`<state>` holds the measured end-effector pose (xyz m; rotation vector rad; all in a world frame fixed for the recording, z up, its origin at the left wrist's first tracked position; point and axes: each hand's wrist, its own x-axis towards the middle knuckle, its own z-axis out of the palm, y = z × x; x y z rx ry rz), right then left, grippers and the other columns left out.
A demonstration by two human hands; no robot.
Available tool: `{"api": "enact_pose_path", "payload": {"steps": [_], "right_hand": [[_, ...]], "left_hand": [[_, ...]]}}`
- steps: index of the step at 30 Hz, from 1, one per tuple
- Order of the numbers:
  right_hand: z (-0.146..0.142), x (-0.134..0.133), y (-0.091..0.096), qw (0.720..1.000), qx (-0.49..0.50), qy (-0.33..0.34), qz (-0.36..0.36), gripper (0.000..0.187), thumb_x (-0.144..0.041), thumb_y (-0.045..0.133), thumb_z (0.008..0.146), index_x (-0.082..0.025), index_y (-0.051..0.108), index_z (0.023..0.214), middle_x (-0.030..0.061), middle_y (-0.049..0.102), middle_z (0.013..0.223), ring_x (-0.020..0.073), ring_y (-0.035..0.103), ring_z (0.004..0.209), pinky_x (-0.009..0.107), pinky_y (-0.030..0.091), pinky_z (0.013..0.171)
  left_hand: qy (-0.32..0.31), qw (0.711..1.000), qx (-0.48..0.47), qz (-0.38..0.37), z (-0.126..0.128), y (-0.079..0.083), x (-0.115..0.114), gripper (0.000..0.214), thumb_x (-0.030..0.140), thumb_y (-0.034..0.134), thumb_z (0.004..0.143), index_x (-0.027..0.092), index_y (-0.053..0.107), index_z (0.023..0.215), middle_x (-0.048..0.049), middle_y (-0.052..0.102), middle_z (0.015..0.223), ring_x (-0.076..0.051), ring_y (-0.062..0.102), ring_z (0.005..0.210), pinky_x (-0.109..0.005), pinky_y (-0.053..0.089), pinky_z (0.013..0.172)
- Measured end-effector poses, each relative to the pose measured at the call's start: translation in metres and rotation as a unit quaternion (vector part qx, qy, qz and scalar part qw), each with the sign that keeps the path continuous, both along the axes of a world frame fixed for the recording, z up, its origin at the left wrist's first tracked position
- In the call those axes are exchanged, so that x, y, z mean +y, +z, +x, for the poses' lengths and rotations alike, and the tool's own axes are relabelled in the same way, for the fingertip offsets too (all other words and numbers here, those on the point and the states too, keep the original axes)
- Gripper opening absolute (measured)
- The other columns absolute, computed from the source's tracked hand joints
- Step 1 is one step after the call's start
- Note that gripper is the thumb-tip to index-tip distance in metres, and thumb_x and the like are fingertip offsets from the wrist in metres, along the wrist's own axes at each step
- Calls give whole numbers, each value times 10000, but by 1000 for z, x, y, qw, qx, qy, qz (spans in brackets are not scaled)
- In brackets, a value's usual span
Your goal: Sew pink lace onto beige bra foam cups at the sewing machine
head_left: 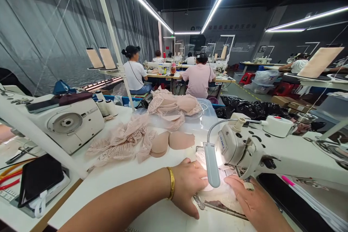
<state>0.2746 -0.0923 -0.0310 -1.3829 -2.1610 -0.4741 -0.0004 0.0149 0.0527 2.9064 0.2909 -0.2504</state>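
Observation:
My left hand (189, 183), with a gold bangle at the wrist, lies on a pale lace piece (220, 194) under the head of a white sewing machine (261, 148). Its fingers curl down onto the fabric beside the needle. My right hand (251, 201) rests flat on the same piece from the right, fingers stretched toward the needle. A small lit lamp (212, 165) on a gooseneck hangs between my hands and partly hides the fabric. Beyond my left hand lie beige bra cups (174, 140) and a heap of pink lace (123, 141).
A second white machine (67, 123) stands at the left, with a dark phone (39, 177) and scissors near it. A clear plastic bin (201, 116) with more cups sits behind. Two people sit at machines farther back, one in white (134, 74), one in pink (198, 78). Black bags (250, 108) lie at right.

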Motion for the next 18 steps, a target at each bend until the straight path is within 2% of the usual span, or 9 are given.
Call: {"api": "enact_pose_path", "payload": {"steps": [2, 3, 5, 7, 10, 12, 15, 18], "right_hand": [[-9, -4, 18, 998, -11, 53, -22, 246, -265, 541, 1021, -286, 682, 1221, 10, 796, 1081, 216, 757, 959, 315, 578, 885], [-15, -5, 26, 995, -16, 82, -59, 188, -303, 561, 1038, -277, 679, 1182, 12, 788, 1054, 203, 754, 935, 303, 580, 881], [-26, -8, 39, 978, -22, 135, -156, 105, -369, 624, 1032, -286, 673, 1073, -4, 758, 1002, 173, 733, 891, 259, 584, 818], [-31, -8, 41, 968, -24, 137, -207, 116, -348, 597, 1047, -286, 658, 971, -9, 717, 929, 168, 703, 848, 255, 579, 755], [-25, -8, 31, 968, 7, 100, -231, 274, -266, 449, 1090, -272, 603, 864, -17, 659, 819, 163, 670, 767, 276, 575, 757], [-16, -10, 28, 966, 57, 85, -238, 294, -291, 418, 1104, -280, 603, 874, -16, 685, 828, 166, 695, 778, 271, 584, 781], [-2, -16, 40, 966, 142, 91, -196, 322, -424, 445, 1101, -303, 659, 894, 7, 761, 897, 196, 763, 887, 244, 613, 792], [2, -21, 60, 953, 169, 118, -222, 360, -525, 522, 1062, -316, 688, 820, -16, 765, 803, 191, 792, 826, 198, 632, 726]], "left_hand": [[-1, 1000, 12, -7, 0, 3, -1, 435, 450, 765, 773, 174, 624, 1078, -126, 661, 1229, -336, 583, 1119, -492, 433, 919], [2, 1000, 12, -5, 1, 3, -2, 432, 445, 759, 773, 180, 626, 1088, -132, 654, 1235, -343, 584, 1114, -504, 428, 921], [8, 1000, 9, 2, 2, 2, -3, 485, 469, 776, 734, 197, 630, 1108, -149, 633, 1253, -366, 579, 1106, -523, 416, 919], [9, 1000, 5, 8, 3, 1, -3, 552, 490, 805, 678, 206, 629, 1117, -159, 613, 1265, -376, 569, 1096, -525, 405, 915], [4, 1000, -4, 1, 4, 0, -1, 573, 496, 817, 658, 207, 622, 1112, -154, 617, 1252, -371, 558, 1086, -509, 386, 904], [2, 1000, -13, -10, 4, 0, 0, 506, 484, 795, 704, 212, 615, 1090, -136, 643, 1200, -362, 564, 1083, -497, 366, 890], [-3, 1000, -30, -7, 4, -5, 2, 264, 376, 718, 803, 217, 591, 971, -84, 677, 1076, -312, 586, 1013, -465, 325, 840], [-24, 998, -63, 20, 7, -14, 4, 145, 254, 681, 807, 207, 557, 863, -54, 677, 970, -271, 578, 928, -434, 275, 795]]}}
